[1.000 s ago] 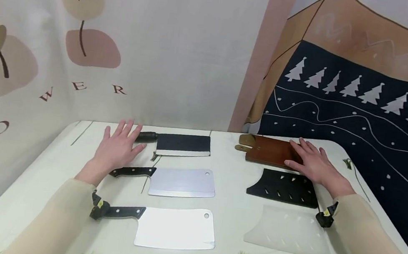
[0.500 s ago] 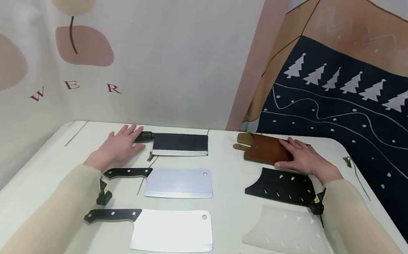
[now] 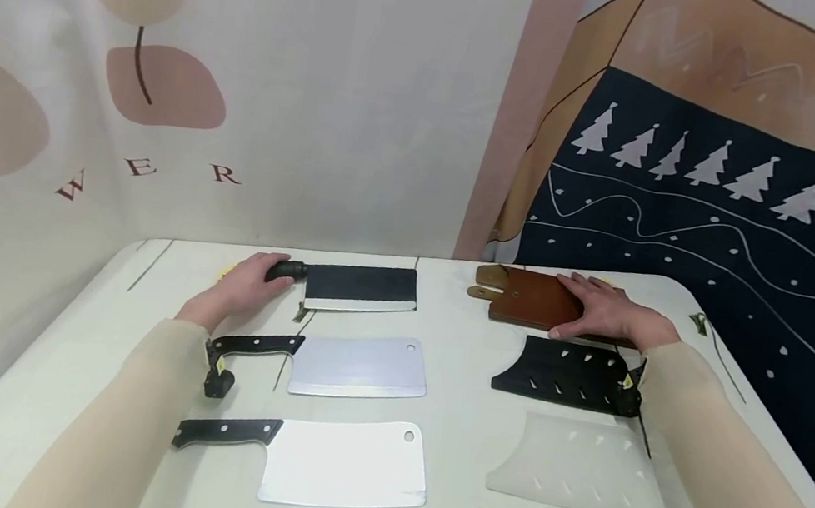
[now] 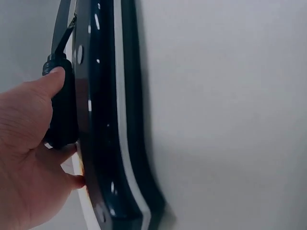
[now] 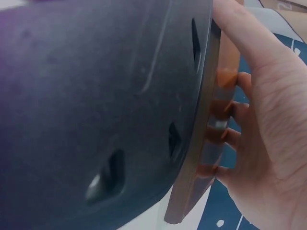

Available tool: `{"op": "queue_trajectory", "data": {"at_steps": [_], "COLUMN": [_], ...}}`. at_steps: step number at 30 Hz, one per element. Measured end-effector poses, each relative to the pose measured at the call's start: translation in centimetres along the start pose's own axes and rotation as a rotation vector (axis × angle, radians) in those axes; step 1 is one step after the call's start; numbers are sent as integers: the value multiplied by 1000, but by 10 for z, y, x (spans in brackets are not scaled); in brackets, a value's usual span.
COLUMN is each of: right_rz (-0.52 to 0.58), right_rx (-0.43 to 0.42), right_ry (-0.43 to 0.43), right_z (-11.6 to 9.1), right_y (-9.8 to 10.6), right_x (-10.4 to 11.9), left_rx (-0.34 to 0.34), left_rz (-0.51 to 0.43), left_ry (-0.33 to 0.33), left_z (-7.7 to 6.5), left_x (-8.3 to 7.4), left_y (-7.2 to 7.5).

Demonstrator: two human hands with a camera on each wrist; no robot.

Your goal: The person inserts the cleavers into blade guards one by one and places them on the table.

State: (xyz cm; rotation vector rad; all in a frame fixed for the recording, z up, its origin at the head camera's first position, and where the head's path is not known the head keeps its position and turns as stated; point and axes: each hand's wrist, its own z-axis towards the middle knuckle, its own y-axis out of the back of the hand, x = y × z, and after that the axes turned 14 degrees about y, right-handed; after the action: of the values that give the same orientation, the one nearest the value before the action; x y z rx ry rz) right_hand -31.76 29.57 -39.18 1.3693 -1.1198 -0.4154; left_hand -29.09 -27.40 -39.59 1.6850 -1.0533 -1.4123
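Note:
At the back left, my left hand (image 3: 247, 286) curls round the black handle (image 4: 62, 103) of a dark-bladed cleaver (image 3: 362, 286); in the left wrist view the thumb lies along that handle. My right hand (image 3: 603, 311) rests on a brown leather knife sheath (image 3: 534, 298) at the back right. Its fingertips touch the sheath's surface in the right wrist view, the thumb by the near edge. A grey cleaver (image 3: 360, 366) and a shiny cleaver (image 3: 346, 461) lie nearer, handles to the left. Below the leather sheath are a black blade guard (image 3: 556, 373) and a translucent white one (image 3: 575, 466).
All of it lies on a white cloth-covered table (image 3: 461, 411) with printed plants. A pale curtain (image 3: 363, 115) hangs behind, and a dark patterned cloth (image 3: 685, 202) hangs behind the right side.
My left hand has gone from spread fingers beside the dark cleaver's handle to holding that handle. The right hand has shifted slightly left over the leather sheath.

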Motion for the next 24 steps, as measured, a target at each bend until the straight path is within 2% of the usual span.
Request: {"op": "queue_trajectory", "data": {"at_steps": [6,9,20,24], "right_rz": [36,48,125,152], "right_rx": [-21,-40,-33,-51], "right_ry": [39,49,69,75], "right_z": [3,4,1,0], "right_y": [-1,-2,-1,0], "right_x": [-8,-13,-19,-19], "left_rx": [57,74,84,93], "left_rz": [-191,-258,-388,-379], "left_ry": [65,75,111,125], "left_z": [6,8,11,14], "left_x": [6,9,15,17], "left_y": [0,0,0,0]}}
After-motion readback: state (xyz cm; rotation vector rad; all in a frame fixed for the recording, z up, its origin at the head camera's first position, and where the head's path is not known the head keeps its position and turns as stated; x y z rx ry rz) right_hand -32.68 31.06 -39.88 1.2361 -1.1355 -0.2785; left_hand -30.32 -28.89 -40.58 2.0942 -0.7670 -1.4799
